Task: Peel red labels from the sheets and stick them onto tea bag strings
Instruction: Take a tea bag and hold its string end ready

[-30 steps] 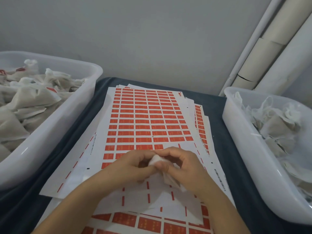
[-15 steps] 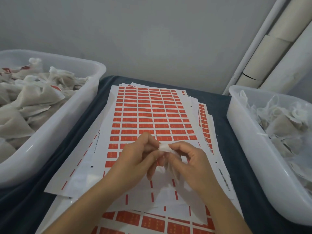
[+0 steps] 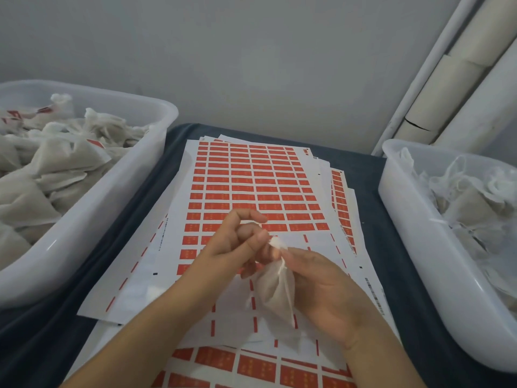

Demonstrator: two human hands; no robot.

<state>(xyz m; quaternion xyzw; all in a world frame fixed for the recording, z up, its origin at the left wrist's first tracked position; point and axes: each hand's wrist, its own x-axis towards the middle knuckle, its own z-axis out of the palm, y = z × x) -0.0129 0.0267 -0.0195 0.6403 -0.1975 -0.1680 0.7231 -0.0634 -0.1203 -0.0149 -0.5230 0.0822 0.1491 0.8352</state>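
Right hand (image 3: pixel 327 292) gripping tea bag (image 3: pixel 275 295) over label sheet (image 3: pixel 251 186); left hand (image 3: pixel 237 242) pinching its gathered top (string unclear). Best to free the string, keep it taut, then reach for a label.

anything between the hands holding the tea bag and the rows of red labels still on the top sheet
Nothing visible. The left hand and right hand hold the tea bag over the top sheet, and the remaining red labels lie uncovered just beyond the fingers.
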